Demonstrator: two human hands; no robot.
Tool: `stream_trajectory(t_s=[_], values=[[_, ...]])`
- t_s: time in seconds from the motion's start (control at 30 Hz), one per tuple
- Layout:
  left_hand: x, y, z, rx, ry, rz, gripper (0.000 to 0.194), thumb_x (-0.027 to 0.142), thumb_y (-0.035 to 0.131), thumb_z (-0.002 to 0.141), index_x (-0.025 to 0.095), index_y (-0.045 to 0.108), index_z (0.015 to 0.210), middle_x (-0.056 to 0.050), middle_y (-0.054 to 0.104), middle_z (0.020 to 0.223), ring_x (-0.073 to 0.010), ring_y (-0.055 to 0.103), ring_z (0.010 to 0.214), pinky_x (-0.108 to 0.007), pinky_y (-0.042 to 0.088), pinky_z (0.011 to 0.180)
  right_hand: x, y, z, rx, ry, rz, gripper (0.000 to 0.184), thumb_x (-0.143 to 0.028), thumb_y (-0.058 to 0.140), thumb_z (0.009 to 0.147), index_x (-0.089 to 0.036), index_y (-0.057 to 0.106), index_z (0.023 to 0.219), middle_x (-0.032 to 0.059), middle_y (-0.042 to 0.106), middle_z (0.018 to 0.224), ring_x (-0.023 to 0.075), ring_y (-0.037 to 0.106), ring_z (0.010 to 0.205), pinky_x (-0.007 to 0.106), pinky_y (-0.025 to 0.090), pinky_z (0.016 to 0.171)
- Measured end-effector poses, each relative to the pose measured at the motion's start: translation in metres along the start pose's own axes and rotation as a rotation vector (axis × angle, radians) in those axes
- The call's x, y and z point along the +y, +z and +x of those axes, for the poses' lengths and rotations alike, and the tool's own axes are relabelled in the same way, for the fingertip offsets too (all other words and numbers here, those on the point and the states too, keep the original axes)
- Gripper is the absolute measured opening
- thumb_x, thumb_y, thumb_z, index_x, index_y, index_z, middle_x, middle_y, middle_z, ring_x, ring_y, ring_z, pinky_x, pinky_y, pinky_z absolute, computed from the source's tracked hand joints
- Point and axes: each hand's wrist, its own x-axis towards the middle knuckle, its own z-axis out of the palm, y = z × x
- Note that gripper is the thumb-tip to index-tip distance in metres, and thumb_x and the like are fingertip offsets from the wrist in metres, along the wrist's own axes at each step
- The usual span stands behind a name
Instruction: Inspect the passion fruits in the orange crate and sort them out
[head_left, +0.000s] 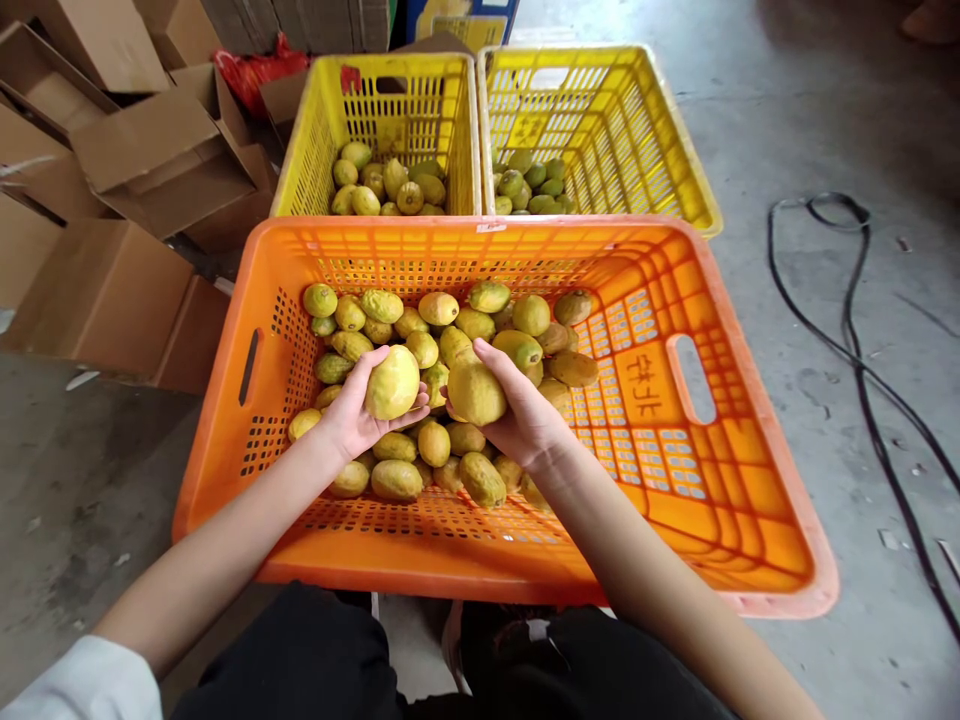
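Note:
My left hand (pixel 360 412) is closed around a pale yellow passion fruit (pixel 392 382), thumb on its upper side. A duller, greenish-yellow passion fruit (pixel 475 388) sits in my right hand (pixel 529 415), with the thumb across its top. Both hands are close together over a large orange plastic crate (pixel 645 500), and the two fruits are slightly apart. Below them lie many more passion fruits (pixel 397 481), oval, yellow to green, some wrinkled or brownish. They fill the left and middle of the crate floor; my hands hide some.
Behind stand two yellow crates: the left crate (pixel 289 160) holds yellowish fruits (pixel 366 200), the right crate (pixel 637 130) greener ones (pixel 536 180). Cardboard boxes (pixel 112 290) and a red plastic bag (pixel 262 75) are at left. A black cable (pixel 855 350) lies on the floor at right.

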Motion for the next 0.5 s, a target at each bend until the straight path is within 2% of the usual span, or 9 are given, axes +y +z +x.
stream_trajectory(t_s=[0.17, 0.3, 0.5], values=[[0.0008, 0.0010, 0.0009, 0.011, 0.014, -0.023, 0.026, 0.036, 0.055, 0.105, 0.014, 0.068, 0.108, -0.011, 0.076, 0.084, -0.0199, 0.076, 0.069, -0.028, 0.066, 0.063, -0.0001, -0.0027, 0.0012, 0.025, 0.007, -0.046, 0.019, -0.028, 0.082, 0.079, -0.021, 0.068, 0.091, 0.0005, 0.072, 0.084, 0.0169, 0.069, 0.076, 0.028, 0.062, 0.072], [0.0012, 0.0025, 0.0005, 0.075, 0.026, -0.056, 0.027, 0.036, 0.052, 0.105, 0.014, 0.067, 0.108, -0.008, 0.074, 0.078, -0.0201, 0.074, 0.066, -0.030, 0.065, 0.060, -0.0013, -0.0016, 0.0019, 0.043, 0.056, -0.036, 0.011, -0.029, 0.073, 0.084, -0.020, 0.068, 0.087, 0.0039, 0.073, 0.081, 0.0176, 0.069, 0.072, 0.028, 0.061, 0.068], [0.0009, -0.0027, 0.0043, 0.035, -0.034, -0.064, 0.037, 0.040, 0.046, 0.106, 0.011, 0.068, 0.109, -0.013, 0.075, 0.080, -0.0223, 0.075, 0.067, -0.031, 0.066, 0.062, -0.0043, 0.0011, 0.0006, 0.051, 0.137, 0.000, 0.018, -0.034, 0.063, 0.093, -0.018, 0.067, 0.087, 0.0094, 0.076, 0.080, 0.0200, 0.072, 0.072, 0.027, 0.061, 0.066]])
